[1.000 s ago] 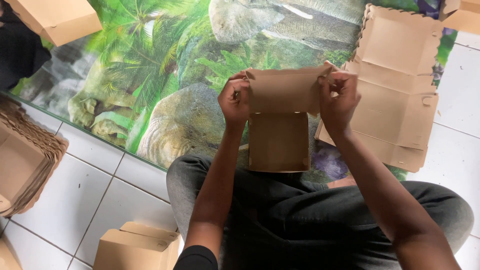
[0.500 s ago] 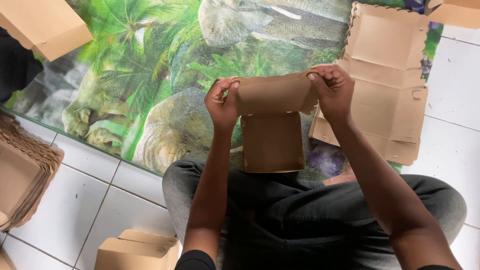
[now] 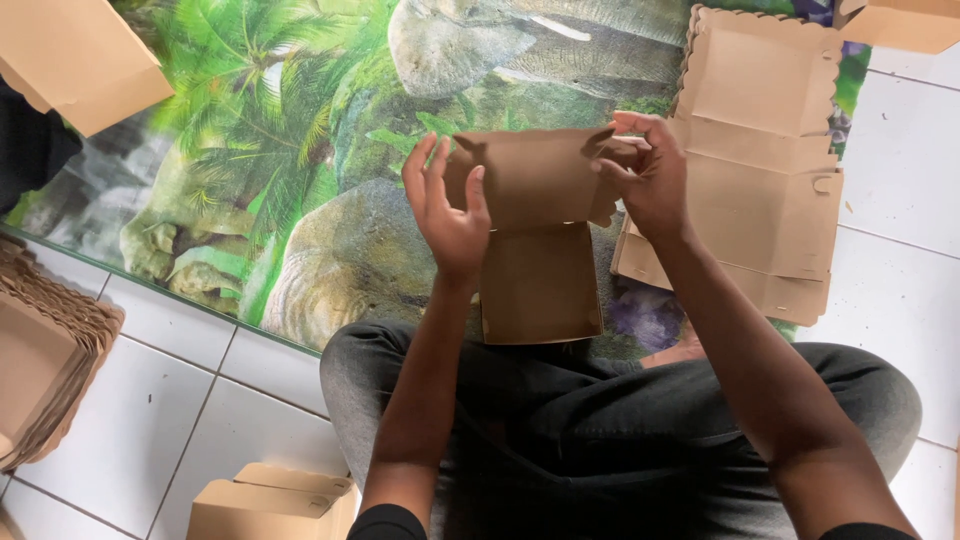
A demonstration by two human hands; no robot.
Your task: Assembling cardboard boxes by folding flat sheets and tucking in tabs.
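I hold a brown cardboard box blank (image 3: 535, 215) in front of me, above my crossed legs. Its upper panel is folded up and its lower panel hangs toward my lap. My left hand (image 3: 447, 205) presses the left side of the upper panel with fingers spread. At the panel's right corner, my right hand (image 3: 645, 172) pinches a flap between thumb and fingers.
A stack of flat box blanks (image 3: 765, 150) lies to the right on a mat printed with palms and an elephant (image 3: 290, 170). Nested open boxes (image 3: 45, 365) sit at the left on white tiles. A folded box (image 3: 270, 500) rests by my left knee. Another box (image 3: 75, 55) is top left.
The box and both hands have shifted slightly right. My left hand's fingers have opened and spread against the panel, while my right hand works the right corner flap.
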